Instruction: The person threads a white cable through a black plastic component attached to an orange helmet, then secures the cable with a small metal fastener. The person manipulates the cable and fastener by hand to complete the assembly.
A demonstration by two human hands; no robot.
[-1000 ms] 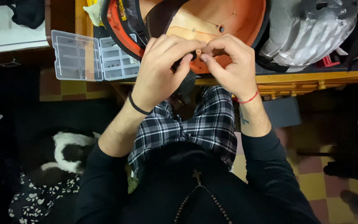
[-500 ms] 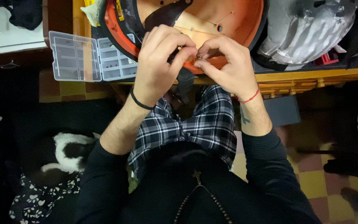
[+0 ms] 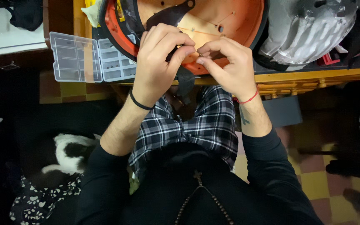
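A wooden surface runs along the top of the view, and on it sits a large round orange shell, open side up, with a dark strap curving across its inside. To its right lies a crumpled silvery cover; to its left an open clear parts box with small compartments hangs partly over the edge. Below, the person's lap shows a plaid cloth, and a black and white animal lies on the floor beside the chair.

The left hand and the right hand meet at the near rim of the shell, fingertips pressed together at one spot. Each seems to pinch something very small there, just above the rim, but the piece itself is too tiny and too covered by fingers to make out.

A likely slip: whatever small part sits between the fingertips could drop into the lap or onto the dark floor, since it is held over the edge, not over the surface. The parts box, overhanging as it does, could also tip if an elbow or knee nudges it.

The shell's far side, the cover and the box's contents are cut off or unclear.
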